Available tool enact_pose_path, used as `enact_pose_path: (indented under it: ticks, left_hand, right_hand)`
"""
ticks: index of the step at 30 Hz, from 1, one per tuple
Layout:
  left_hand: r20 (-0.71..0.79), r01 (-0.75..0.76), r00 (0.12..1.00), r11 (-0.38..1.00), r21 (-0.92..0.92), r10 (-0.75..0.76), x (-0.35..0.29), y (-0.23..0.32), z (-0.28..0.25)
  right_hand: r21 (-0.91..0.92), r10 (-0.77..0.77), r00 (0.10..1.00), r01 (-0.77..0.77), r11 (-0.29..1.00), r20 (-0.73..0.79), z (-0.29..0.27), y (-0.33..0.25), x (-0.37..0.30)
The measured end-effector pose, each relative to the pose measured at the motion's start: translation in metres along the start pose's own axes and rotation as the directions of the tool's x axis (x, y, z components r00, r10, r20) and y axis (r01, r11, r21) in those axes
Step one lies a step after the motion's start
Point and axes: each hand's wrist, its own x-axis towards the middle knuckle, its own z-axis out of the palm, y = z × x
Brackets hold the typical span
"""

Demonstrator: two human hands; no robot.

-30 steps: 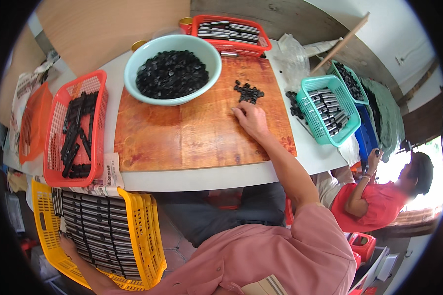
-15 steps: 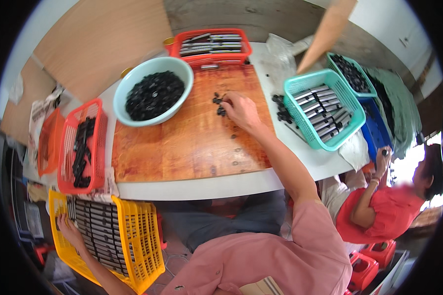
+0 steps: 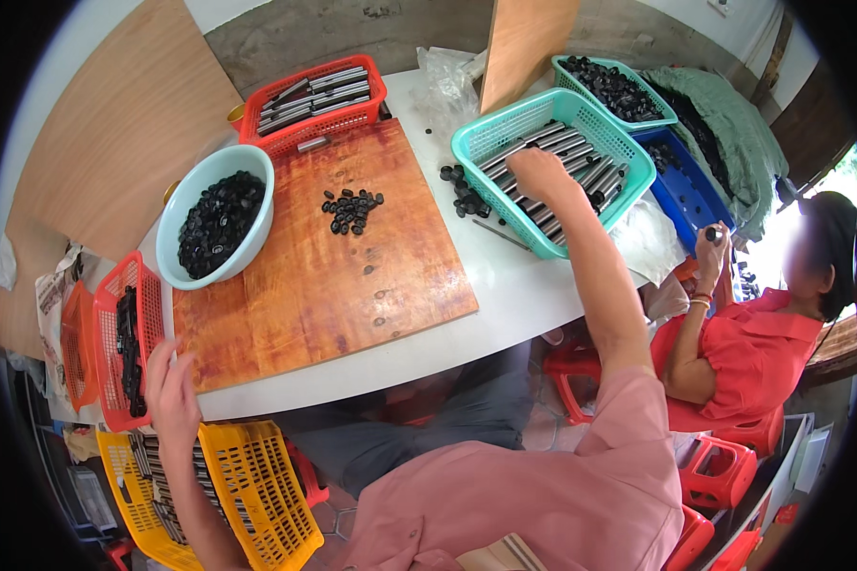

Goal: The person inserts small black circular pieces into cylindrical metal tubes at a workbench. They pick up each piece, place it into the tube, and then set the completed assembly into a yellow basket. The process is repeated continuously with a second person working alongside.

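Observation:
My right hand (image 3: 535, 176) is over the far left part of a teal basket (image 3: 476, 143) of metal tubes with black ends (image 3: 595, 164). Its fingers curl down among the tubes, and what they grip is hidden. My left hand (image 3: 171, 385) is raised by the front left corner of the wooden board (image 3: 305, 295), fingers apart and holding nothing. Below it stands a yellow basket (image 3: 257, 476) of stacked tubes. A small cluster of black caps (image 3: 352, 209) lies loose on the board.
A pale blue bowl (image 3: 265, 205) of black caps stands at the board's left. Red baskets hold tubes (image 3: 376, 90) at the back and black parts (image 3: 148, 314) at left. Loose caps (image 3: 467, 193) lie beside the teal basket. A co-worker (image 3: 733, 371) sits at right by a blue tray (image 3: 686, 190).
My right hand has left the black caps on the board and moved right to the teal basket. My left hand has risen out of the yellow basket. The view has turned rightward.

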Motion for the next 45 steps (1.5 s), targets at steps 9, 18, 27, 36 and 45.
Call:
enact_pose_path:
  ticks: [9, 18, 27, 36, 45]
  left_hand:
    - [-0.003, -0.009, 1.0, 0.869, -0.495, 0.009, 0.086, 0.054, 0.128]
    - [0.077, 0.208, 0.974, 0.708, -0.675, -0.213, 0.069, 0.058, 0.2]
    - [0.134, 0.308, 0.937, 0.578, -0.756, -0.323, 0.065, 0.049, 0.201]
    - [0.115, 0.285, 0.943, 0.578, -0.765, -0.312, 0.067, 0.05, 0.2]
    - [0.134, 0.314, 0.929, 0.545, -0.777, -0.345, 0.058, 0.046, 0.199]
  right_hand:
    - [-0.195, -0.103, 0.994, 0.109, 0.975, 0.038, 0.03, 0.031, 0.009]
    - [0.058, 0.001, 0.983, -0.012, 0.998, 0.185, 0.022, 0.039, 0.022]
    - [-0.001, 0.033, 0.926, -0.035, 0.999, 0.375, 0.001, 0.035, 0.031]
    - [0.011, -0.038, 0.952, 0.036, 0.999, 0.305, 0.01, 0.044, 0.024]
    - [-0.08, 0.083, 0.993, -0.077, 0.994, 0.085, -0.068, 0.033, 0.001]
